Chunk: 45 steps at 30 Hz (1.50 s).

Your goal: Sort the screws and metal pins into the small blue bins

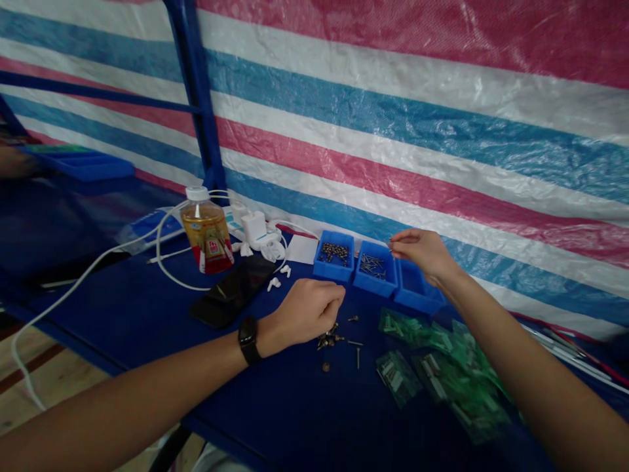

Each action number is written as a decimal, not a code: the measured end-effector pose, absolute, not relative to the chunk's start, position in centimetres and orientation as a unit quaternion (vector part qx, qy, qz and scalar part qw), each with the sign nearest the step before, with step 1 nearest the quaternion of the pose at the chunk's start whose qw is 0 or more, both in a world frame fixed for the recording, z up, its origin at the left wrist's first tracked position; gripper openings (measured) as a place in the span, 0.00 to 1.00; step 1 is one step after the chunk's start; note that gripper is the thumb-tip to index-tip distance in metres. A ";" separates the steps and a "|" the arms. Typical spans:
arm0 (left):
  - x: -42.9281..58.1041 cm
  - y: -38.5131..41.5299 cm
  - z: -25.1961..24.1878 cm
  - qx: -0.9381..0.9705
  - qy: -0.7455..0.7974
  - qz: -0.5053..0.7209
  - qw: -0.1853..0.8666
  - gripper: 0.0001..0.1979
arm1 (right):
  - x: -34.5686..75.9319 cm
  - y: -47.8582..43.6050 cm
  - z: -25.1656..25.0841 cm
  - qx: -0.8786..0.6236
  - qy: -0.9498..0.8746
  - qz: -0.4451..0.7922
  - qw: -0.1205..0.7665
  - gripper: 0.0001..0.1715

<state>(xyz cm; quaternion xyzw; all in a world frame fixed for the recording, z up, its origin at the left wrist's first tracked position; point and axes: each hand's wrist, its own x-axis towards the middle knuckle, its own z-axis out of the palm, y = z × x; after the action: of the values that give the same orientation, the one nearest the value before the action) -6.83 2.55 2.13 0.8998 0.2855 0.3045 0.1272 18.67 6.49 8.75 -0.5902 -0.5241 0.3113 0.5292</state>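
My left hand (314,308) is closed in a loose fist, knuckles up, just above a small pile of metal fasteners (328,338); whatever its fingers hold is hidden. Thumb and fingers of my right hand (420,252) pinch a thin, shiny screw (391,248), small and partly covered, over the right side of the blue bins. The middle blue bin (376,284) contains long screws (372,264). Short dark fasteners (334,253) fill part of the left blue bin (333,271). Loose screws (358,358) and a round metal piece (325,367) lie near my left hand.
Green-tinted plastic bags of parts (462,387) lie beneath my right forearm. A third blue bin (417,298) stands at right. To the left are a black phone (233,292), white earbuds (274,283), a drink bottle (206,229) and white cables (98,262). Striped sheeting (393,131) hangs behind.
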 end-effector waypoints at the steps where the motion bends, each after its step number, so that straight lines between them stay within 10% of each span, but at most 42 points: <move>1: -6.8 2.6 2.1 0.900 0.286 0.304 0.127 0.10 | 18.9 6.9 8.6 -0.592 -0.521 0.311 0.530 0.06; 22: -6.5 2.3 1.6 0.909 0.274 0.296 0.102 0.11 | 19.5 9.3 6.8 -0.593 -0.513 0.290 0.549 0.05; 33: -1.4 -4.2 6.8 0.877 -0.268 0.303 -0.259 0.17 | 19.9 9.1 6.0 -0.619 -0.536 0.290 0.495 0.02; 45: 4.9 -6.7 2.5 0.758 -0.218 0.374 -0.488 0.29 | 20.4 8.7 6.4 -0.623 -0.553 0.327 0.446 0.02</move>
<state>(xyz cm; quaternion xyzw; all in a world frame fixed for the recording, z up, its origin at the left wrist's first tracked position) 4.86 -6.74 2.49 0.7580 -0.2183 0.3736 -0.4880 20.44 8.73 6.35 -0.6233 -0.5531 0.3268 0.4458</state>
